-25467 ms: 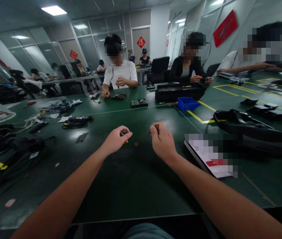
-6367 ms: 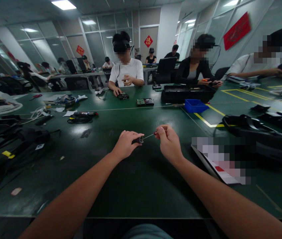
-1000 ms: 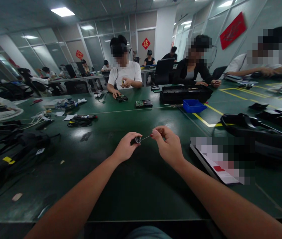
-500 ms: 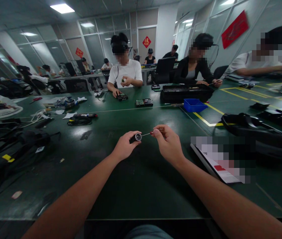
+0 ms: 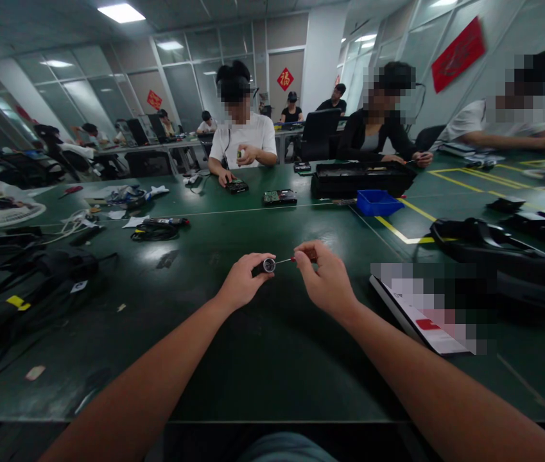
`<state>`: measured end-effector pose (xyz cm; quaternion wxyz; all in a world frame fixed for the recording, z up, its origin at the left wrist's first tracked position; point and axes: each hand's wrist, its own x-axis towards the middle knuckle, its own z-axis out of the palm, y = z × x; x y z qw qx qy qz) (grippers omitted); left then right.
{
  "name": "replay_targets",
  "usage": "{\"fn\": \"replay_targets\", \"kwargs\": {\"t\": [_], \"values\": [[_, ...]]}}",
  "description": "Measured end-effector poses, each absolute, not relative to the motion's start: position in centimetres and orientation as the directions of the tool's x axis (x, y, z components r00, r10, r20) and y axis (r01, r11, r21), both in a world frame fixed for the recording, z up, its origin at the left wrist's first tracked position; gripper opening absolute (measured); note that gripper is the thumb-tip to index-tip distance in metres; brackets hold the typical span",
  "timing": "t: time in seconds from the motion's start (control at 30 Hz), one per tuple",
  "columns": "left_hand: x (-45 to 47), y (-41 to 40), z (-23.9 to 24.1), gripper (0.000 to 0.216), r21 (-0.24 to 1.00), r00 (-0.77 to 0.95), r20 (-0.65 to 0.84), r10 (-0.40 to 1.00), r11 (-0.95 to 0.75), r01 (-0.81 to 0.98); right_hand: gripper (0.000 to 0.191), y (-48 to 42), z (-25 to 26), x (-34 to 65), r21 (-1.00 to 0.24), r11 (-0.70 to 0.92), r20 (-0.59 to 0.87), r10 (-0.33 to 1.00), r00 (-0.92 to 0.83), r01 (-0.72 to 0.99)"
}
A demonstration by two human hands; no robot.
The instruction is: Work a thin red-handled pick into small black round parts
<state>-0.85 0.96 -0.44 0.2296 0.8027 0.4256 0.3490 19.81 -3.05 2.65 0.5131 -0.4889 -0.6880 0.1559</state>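
My left hand (image 5: pixel 241 282) is closed round a small dark cylindrical part (image 5: pixel 267 265) with a shiny round end that faces right. My right hand (image 5: pixel 325 279) pinches a thin screwdriver (image 5: pixel 287 260) with a red handle, its metal tip touching the end of the part. Both hands are held just above the dark green table (image 5: pixel 233 346), near its middle, a short gap between them.
A flat blurred booklet (image 5: pixel 421 314) lies right of my right hand, with black headset gear (image 5: pixel 488 247) behind it. Tangled black cables and straps (image 5: pixel 26 289) lie at the left. Farther off are a blue bin (image 5: pixel 377 202), a black tray (image 5: pixel 359 178), circuit boards (image 5: pixel 279 197) and several seated people.
Over the last second my hands have hardly moved; the screwdriver tip stays at the end of the part. Long before, the hands were apart with a small piece on the table between them.
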Motion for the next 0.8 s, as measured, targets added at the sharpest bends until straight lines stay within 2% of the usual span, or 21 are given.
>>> {"fn": "replay_targets", "kwargs": {"t": [0.1, 0.23, 0.33, 0.43, 0.53, 0.6, 0.67, 0.73, 0.8], "values": [[-0.8, 1.0, -0.4, 0.037, 0.662, 0.4, 0.364, 0.841, -0.536, 0.524, 0.014, -3.2, 2.7, 19.8, -0.729, 0.485, 0.543, 0.839, -0.024, 0.483], [-0.7, 1.0, -0.4, 0.036, 0.644, 0.412, 0.376, 0.83, -0.554, 0.528, 0.029, -3.4, 2.7, 19.7, -0.719, 0.426, 0.515, 0.857, 0.009, 0.549], [-0.7, 1.0, -0.4, 0.036, 0.645, 0.399, 0.372, 0.838, -0.543, 0.538, 0.018, -3.2, 2.4, 19.6, -0.746, 0.437, 0.526, 0.849, 0.043, 0.503], [-0.8, 1.1, -0.4, 0.038, 0.659, 0.363, 0.372, 0.854, -0.518, 0.545, 0.018, -2.8, 1.7, 19.5, -0.842, 0.411, 0.479, 0.868, 0.132, 0.349], [-1.0, 1.1, -0.1, 0.038, 0.645, 0.36, 0.418, 0.834, -0.552, 0.529, 0.026, -2.0, 1.1, 19.4, -0.94, 0.33, 0.341, 0.921, 0.188, 0.089], [-1.1, 1.1, 0.2, 0.037, 0.581, 0.402, 0.464, 0.79, -0.613, 0.535, 0.03, -1.4, 0.9, 19.4, -0.953, 0.263, 0.23, 0.951, 0.208, -0.147], [-1.2, 1.2, 0.5, 0.037, 0.493, 0.46, 0.473, 0.751, -0.659, 0.568, 0.031, -1.0, 0.8, 19.4, -0.937, 0.177, 0.117, 0.971, 0.208, -0.3], [-1.1, 1.3, 0.7, 0.036, 0.443, 0.494, 0.435, 0.753, -0.657, 0.61, 0.028, -0.8, 0.8, 19.6, -0.937, 0.113, 0.036, 0.972, 0.231, -0.331], [-1.0, 1.3, 0.6, 0.037, 0.446, 0.506, 0.379, 0.775, -0.632, 0.634, 0.026, -0.9, 0.9, 19.8, -0.966, 0.12, 0.048, 0.954, 0.297, -0.229]]}}
